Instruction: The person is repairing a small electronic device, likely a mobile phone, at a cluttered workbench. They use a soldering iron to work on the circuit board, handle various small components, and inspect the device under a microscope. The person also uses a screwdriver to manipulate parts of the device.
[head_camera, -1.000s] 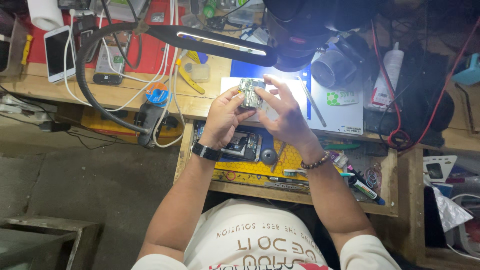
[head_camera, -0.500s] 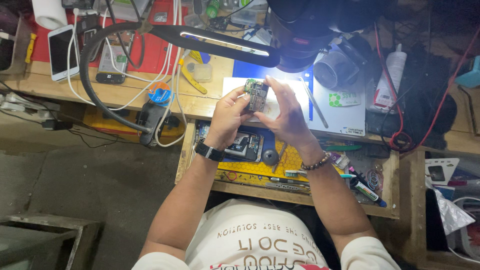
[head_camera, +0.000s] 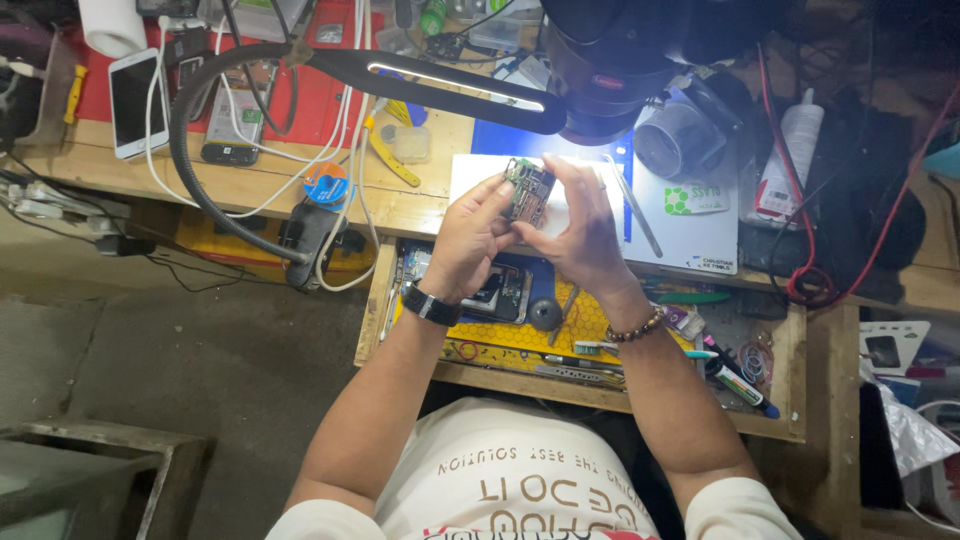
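A: What's in the grip?

B: Both hands are on one small circuit board (head_camera: 528, 190), flat, roughly rectangular, green with grey metal shields and tiny parts. Left hand (head_camera: 470, 240) pinches its left edge with thumb and fingertips closed on it. Right hand (head_camera: 580, 235) closes on the right edge and cups behind it. Board is tilted, held up off the table (head_camera: 250, 180).

A: Where's that relative to everything?

B: Just under the board: a white mat (head_camera: 470, 172), smooth, brightly lit. Above the grip, a black lamp arm (head_camera: 440, 85) with a thin light strip, and a big dark round microscope head (head_camera: 610, 60) that hides part of the mat. Below the wrists, an open wooden drawer (head_camera: 780, 400) with a yellow honeycomb-pattern liner, a bare phone frame (head_camera: 500, 290) lying in it, partly hidden by the left wrist, and a black round knob (head_camera: 545, 315) beside it.

A: Anything else near?

B: Left of the grip: white cables, a blue solder reel (head_camera: 325, 185), a thick black gooseneck (head_camera: 190, 160). Further left, a white phone (head_camera: 135, 100) on a red mat. Right: metal tweezers (head_camera: 635, 205), a grey cylinder (head_camera: 680, 135), a white bottle (head_camera: 790, 140), red wires. Black watch (head_camera: 430, 303) on the left wrist, bead bracelet (head_camera: 635, 327) on the right.
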